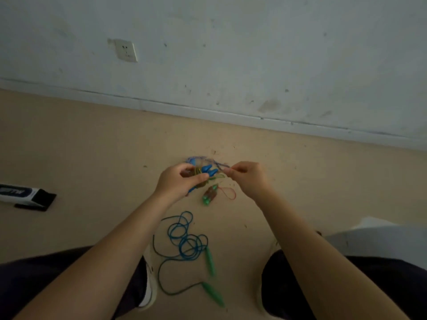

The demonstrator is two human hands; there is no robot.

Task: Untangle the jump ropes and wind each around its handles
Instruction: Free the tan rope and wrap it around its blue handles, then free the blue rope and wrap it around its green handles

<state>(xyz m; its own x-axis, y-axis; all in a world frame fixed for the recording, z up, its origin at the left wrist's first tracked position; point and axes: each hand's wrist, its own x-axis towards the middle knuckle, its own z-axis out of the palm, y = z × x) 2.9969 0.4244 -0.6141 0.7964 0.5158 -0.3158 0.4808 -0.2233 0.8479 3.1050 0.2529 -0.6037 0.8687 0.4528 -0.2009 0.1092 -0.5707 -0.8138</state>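
Note:
My left hand grips a bundle of two blue handles with yellow-green cord wound around them. My right hand pinches the blue-and-white braided rope that loops out from the bundle. Just below the hands lies a wound bundle with green-tipped handles and a thin red cord loop trailing from it. Nearer to me on the floor, a blue rope lies in loose tangled coils with two green handles at its ends.
A white-and-black box lies on the beige floor at the left. The wall's baseboard runs close behind the ropes. My knees in dark trousers and white shoes flank the blue rope.

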